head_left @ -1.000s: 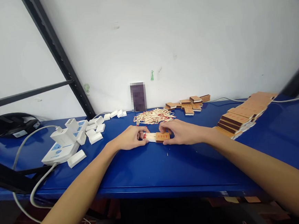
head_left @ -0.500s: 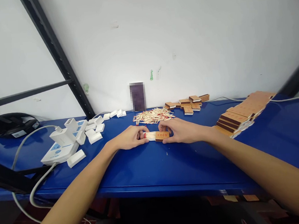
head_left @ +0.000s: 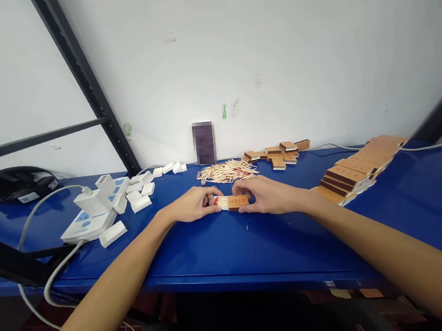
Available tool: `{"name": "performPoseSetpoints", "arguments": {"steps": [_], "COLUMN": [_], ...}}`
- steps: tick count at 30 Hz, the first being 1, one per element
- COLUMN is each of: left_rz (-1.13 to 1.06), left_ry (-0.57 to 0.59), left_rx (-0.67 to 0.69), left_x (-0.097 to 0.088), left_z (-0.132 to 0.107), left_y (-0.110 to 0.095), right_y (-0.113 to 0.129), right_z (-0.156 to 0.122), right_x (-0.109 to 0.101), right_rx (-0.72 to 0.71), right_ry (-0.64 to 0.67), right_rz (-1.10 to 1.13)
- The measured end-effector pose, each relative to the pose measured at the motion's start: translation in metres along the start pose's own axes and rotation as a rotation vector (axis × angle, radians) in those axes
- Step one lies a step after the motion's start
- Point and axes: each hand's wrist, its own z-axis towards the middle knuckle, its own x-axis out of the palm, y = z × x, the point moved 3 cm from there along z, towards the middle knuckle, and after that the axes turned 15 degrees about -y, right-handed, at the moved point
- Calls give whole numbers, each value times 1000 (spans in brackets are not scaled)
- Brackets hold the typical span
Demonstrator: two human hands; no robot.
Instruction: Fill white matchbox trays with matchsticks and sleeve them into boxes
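Observation:
Between my hands is one matchbox, its white tray (head_left: 221, 202) partly inside the brown sleeve (head_left: 238, 202). Red-headed matches lie in the exposed part of the tray, heads toward the left. My left hand (head_left: 197, 203) pinches the tray's left end between thumb and fingers. On the other side, my right hand (head_left: 259, 195) grips the sleeve's right end with thumb in front and fingers behind. Just beyond the box lies a loose heap of matches (head_left: 227, 171) on the blue table (head_left: 212, 253).
Several white empty trays (head_left: 141, 203) lie at left by a power strip (head_left: 90, 224) with plugged chargers. Closed matchboxes (head_left: 277, 157) are piled at the back right. Stacked brown sleeves (head_left: 359, 167) lie farther right. A black ring-shaped object (head_left: 16, 184) rests at far left.
The tray has slid deeper into the sleeve, so less of it shows. My hands have come slightly closer together, still holding both parts.

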Motion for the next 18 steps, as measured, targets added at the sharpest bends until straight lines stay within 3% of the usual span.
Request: {"name": "performPoseSetpoints", "arguments": {"steps": [3, 6, 12, 15, 18], "left_rz": [-25, -26, -7, -37, -14], "left_ry": [-23, -44, -34, -46, -83], "left_rx": [36, 92, 81, 90, 108], "left_x": [4, 8, 8, 5, 2], "left_z": [0, -1, -1, 1, 1], "left_y": [-5, -12, -14, -11, -12], "right_y": [6, 17, 29, 37, 40], "right_z": [0, -3, -7, -5, -11], "right_x": [7, 13, 22, 13, -11], "right_rx": [-14, -119, -159, -146, -105], "right_ry": [-27, -53, 21, 25, -33], "right_rz": [60, 101, -134, -272, -397]}}
